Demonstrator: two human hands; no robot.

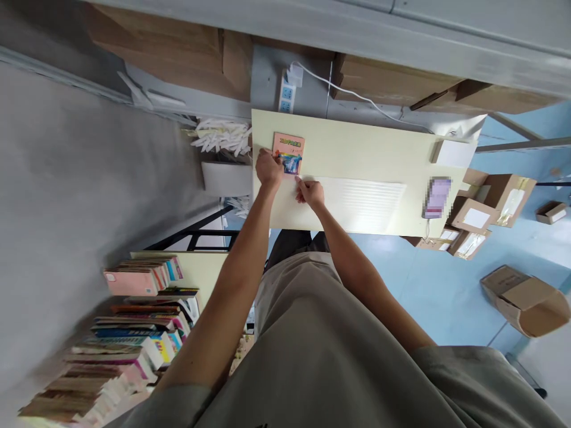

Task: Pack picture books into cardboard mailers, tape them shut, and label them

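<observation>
Book (292, 147) lies flat on the table (352, 148), right under the grip. Left hand (269, 169) rests at its left edge, fingers bent over the cover; whether they pinch the book or only press it, I cannot tell. Right hand (311, 193) is just beside the lower right corner, fingers curled in, thumb and forefinger drawn close together at the book's near edge; whether anything is caught between them is too small to tell.

Just right of that grip, white sheets (372, 205) lie flat. Farther right, well apart, are a phone (437, 198) and, beyond it, a white box (454, 153). Ahead of the hands, past the table's far edge, sits a power strip (286, 95). Left of them, off the table, paper strips (223, 137) are heaped; nearer the body, stacked books (131, 282).
</observation>
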